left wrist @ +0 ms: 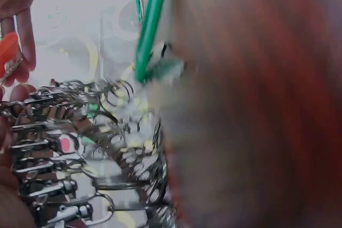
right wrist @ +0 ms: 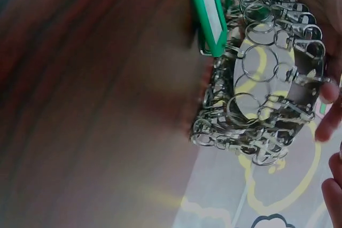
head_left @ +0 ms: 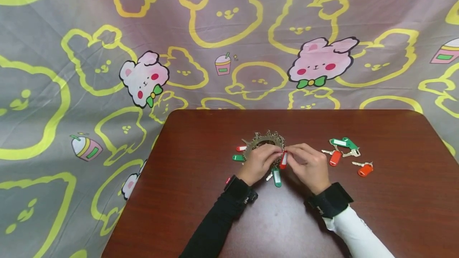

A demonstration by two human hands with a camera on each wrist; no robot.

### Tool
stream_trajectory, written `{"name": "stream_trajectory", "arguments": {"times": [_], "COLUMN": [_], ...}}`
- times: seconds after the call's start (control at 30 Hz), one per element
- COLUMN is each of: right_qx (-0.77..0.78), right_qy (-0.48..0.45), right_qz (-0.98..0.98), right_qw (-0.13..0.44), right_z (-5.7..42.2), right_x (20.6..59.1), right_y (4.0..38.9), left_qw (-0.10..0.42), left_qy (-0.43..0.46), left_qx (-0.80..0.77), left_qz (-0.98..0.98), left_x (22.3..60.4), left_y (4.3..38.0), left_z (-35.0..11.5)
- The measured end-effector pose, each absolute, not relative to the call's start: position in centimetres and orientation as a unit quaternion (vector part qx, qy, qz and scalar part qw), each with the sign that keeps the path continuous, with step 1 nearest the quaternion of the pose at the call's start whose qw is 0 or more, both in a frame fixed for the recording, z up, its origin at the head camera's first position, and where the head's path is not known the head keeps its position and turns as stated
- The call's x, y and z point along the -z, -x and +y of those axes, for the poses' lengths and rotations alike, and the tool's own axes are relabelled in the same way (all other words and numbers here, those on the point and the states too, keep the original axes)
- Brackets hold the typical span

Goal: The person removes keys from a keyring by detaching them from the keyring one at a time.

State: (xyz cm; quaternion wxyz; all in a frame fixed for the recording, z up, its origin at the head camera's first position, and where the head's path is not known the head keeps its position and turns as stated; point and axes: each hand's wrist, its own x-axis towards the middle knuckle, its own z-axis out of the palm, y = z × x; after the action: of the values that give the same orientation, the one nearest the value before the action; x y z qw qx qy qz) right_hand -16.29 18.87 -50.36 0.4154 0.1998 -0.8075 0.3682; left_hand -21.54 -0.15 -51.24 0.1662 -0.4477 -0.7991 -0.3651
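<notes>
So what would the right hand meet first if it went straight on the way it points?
Beyond the red tag it pinches, the right hand would likely meet the hoop first, at its right side in the head view; the left hand is close too, and depth is unclear.

- left sleeve point(head_left: 216, 220) is plain black, pretty snug
- same side's got a black wristband point(head_left: 239, 188) with a little red tag point(head_left: 228, 180)
- right sleeve point(head_left: 358, 234) is white, kinda wrinkled
- chunky black cuff point(head_left: 332, 200) on that wrist too

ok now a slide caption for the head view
Left hand holding a clip-lined metal ring, right hand at a red tag, loose tagged keys farther right.
</notes>
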Motion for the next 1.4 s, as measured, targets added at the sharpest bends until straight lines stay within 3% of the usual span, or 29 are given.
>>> {"name": "stream_trajectory", "arguments": {"times": [0.2, 0.33, 0.77, 1.1, 1.23, 1.4], "right_qx": [-0.376, -0.384, -0.405, -0.429, -0.411, -0.331], "right_qy": [-0.18, -0.158, -0.213, -0.106, -0.11, -0.188], "right_qz": [-0.816, -0.833, -0.837, -0.872, -0.877, -0.872], "right_qw": [0.401, 0.366, 0.301, 0.21, 0.222, 0.308], "right_z": [18.3, 18.2, 19.7, 20.2, 20.0, 19.6], "right_x": [50.8, 50.9, 49.8, 49.2, 49.4, 49.4], "right_y": [16.3, 16.3, 16.4, 16.5, 16.3, 16.0], "left_qw": [0.086, 0.067, 0.116, 0.152, 0.166, 0.167], "left_qy": [0.397, 0.383, 0.393, 0.402, 0.406, 0.416], "left_qx": [0.448, 0.47, 0.479, 0.442, 0.419, 0.406], "left_qz": [-0.797, -0.793, -0.776, -0.788, -0.795, -0.796], "left_x": [51.8, 51.8, 51.7, 51.9, 51.9, 51.7], "left_y": [21.2, 21.0, 21.0, 21.0, 21.0, 21.0], "left_z": [0.3, 0.7, 0.4, 0.5, 0.5, 0.5]}}
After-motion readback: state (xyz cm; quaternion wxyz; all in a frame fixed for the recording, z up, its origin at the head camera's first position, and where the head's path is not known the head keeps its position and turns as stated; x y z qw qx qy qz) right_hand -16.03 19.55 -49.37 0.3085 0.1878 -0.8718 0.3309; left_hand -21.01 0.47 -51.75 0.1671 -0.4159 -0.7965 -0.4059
